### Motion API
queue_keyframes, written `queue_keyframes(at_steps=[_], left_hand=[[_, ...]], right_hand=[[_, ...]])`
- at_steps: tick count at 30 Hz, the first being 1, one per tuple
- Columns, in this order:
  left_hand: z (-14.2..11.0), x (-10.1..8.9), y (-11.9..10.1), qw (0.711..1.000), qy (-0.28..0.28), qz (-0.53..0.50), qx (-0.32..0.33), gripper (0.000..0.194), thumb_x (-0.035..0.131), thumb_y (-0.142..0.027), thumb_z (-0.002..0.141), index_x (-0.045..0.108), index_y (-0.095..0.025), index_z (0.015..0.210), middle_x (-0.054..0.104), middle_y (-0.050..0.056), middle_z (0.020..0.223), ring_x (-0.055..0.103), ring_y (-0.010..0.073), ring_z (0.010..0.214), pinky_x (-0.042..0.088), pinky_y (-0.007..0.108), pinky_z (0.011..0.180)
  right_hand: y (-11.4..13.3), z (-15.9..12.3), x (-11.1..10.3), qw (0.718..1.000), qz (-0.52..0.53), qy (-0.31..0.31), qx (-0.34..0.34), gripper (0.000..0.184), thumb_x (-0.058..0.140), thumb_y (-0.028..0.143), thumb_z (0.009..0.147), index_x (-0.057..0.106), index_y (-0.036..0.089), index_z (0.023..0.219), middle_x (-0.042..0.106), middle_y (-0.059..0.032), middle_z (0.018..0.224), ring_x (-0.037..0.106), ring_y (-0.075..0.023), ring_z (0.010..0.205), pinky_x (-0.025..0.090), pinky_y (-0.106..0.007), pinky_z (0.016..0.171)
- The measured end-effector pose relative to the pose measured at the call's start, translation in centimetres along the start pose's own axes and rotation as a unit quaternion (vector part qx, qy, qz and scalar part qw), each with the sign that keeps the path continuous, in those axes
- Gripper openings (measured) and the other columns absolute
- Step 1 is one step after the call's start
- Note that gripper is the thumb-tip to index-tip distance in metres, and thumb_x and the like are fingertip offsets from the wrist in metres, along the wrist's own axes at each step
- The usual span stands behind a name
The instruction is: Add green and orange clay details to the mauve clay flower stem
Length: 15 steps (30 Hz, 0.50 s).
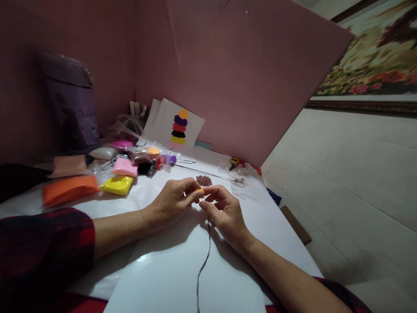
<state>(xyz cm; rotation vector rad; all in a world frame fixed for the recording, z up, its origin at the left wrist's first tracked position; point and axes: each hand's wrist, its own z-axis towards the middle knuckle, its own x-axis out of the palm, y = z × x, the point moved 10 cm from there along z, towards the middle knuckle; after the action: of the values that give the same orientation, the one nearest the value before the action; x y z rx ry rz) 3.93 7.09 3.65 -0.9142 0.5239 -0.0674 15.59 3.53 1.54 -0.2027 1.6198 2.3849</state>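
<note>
My left hand [172,201] and my right hand [223,213] meet over a white sheet [182,278] on the table. Together their fingertips pinch a small orange piece of clay [200,191]. A thin dark wire [203,261] runs from under my right hand down toward me. Just beyond my fingers lies a small brown fringed clay disc [204,180]. A white card [177,126] with stacked coloured clay blobs leans against the pink wall at the back.
Several bagged clay packs lie at the left: orange [70,189], yellow [117,184], pink [125,167], white [103,153]. A purple bag [73,106] stands at the far left. Scissors with yellow and red handles [236,163] lie near the table's right edge. Tiled floor is at the right.
</note>
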Motion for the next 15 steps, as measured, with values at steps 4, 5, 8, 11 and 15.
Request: queue_keyframes(at_steps=[4, 5, 8, 11, 15], left_hand=[[-0.02, 0.15, -0.19, 1.0, 0.01, -0.021, 0.014, 0.019, 0.058, -0.026, 0.086, 0.064, -0.014, 0.074, 0.058, -0.004, 0.055, 0.049, 0.008, 0.05, 0.039, 0.019, 0.051], [-0.02, 0.25, -0.2, 0.999, 0.016, -0.025, 0.013, 0.019, 0.057, -0.026, 0.086, 0.064, -0.014, 0.074, 0.058, -0.004, 0.055, 0.049, 0.0078, 0.05, 0.039, 0.019, 0.05], [0.01, 0.45, 0.0, 0.999, 0.029, -0.041, -0.012, 0.021, 0.058, -0.029, 0.087, 0.065, -0.013, 0.074, 0.058, -0.003, 0.055, 0.05, 0.0078, 0.05, 0.04, 0.018, 0.049], [0.07, 0.54, 0.44, 0.996, 0.035, -0.061, -0.048, 0.023, 0.058, -0.031, 0.086, 0.066, -0.012, 0.076, 0.059, -0.002, 0.057, 0.05, 0.0077, 0.049, 0.041, 0.018, 0.048], [0.16, 0.71, 0.53, 0.995, 0.039, -0.081, -0.04, 0.028, 0.052, -0.031, 0.089, 0.07, -0.01, 0.09, 0.065, 0.003, 0.066, 0.053, 0.009, 0.052, 0.044, 0.02, 0.048]], right_hand=[[-0.14, -0.09, -0.1, 1.0, -0.003, -0.009, -0.007, 0.019, 0.07, 0.03, 0.08, 0.064, 0.02, 0.096, 0.066, -0.0037, 0.09, 0.057, -0.0135, 0.066, 0.044, -0.025, 0.05], [-0.18, -0.11, -0.08, 1.0, -0.002, -0.008, -0.009, 0.019, 0.069, 0.03, 0.081, 0.064, 0.02, 0.096, 0.066, -0.0038, 0.09, 0.059, -0.0139, 0.067, 0.045, -0.026, 0.052], [-0.14, -0.15, 0.07, 1.0, -0.002, 0.001, -0.014, 0.014, 0.066, 0.031, 0.086, 0.065, 0.019, 0.093, 0.067, -0.0029, 0.086, 0.059, -0.0138, 0.067, 0.047, -0.028, 0.056], [0.17, -0.09, -0.08, 1.0, 0.012, -0.006, -0.025, 0.012, 0.065, 0.031, 0.088, 0.065, 0.019, 0.09, 0.067, -0.0015, 0.081, 0.058, -0.0125, 0.066, 0.048, -0.028, 0.061], [0.14, 0.18, -0.66, 0.998, 0.042, -0.038, -0.019, 0.012, 0.067, 0.03, 0.086, 0.064, 0.018, 0.088, 0.066, -0.0004, 0.079, 0.057, -0.011, 0.064, 0.048, -0.027, 0.061]])
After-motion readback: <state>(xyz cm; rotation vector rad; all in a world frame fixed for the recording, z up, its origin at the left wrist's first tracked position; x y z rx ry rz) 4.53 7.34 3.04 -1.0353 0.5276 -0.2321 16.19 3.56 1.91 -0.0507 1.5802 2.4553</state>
